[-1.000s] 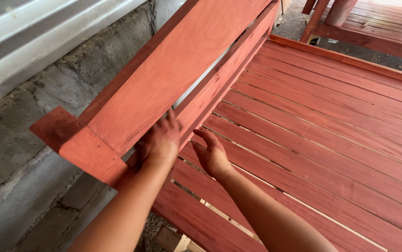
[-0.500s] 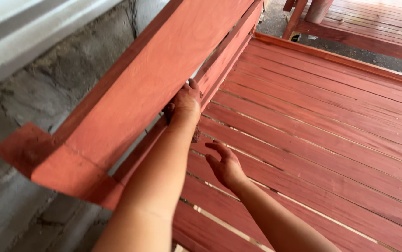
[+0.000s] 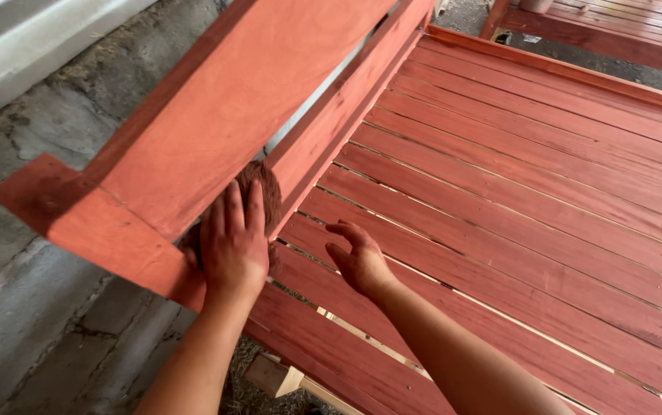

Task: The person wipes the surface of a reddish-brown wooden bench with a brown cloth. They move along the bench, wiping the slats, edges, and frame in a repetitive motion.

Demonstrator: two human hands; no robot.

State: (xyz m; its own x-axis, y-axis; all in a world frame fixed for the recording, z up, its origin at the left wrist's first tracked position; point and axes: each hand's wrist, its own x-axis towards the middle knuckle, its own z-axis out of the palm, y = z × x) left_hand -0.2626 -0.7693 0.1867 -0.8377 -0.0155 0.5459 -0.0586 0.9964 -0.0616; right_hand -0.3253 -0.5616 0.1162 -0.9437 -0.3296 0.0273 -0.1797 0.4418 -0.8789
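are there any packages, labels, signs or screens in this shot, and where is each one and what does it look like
None in view. The picture shows only:
Red-stained slatted wooden bed frame, filling the right side, with its tilted board along the left.
Left hand, flat on a round brown fibrous pad against the lower board.
Right hand, open over the slats, holding nothing.
Grey cracked concrete wall at left.
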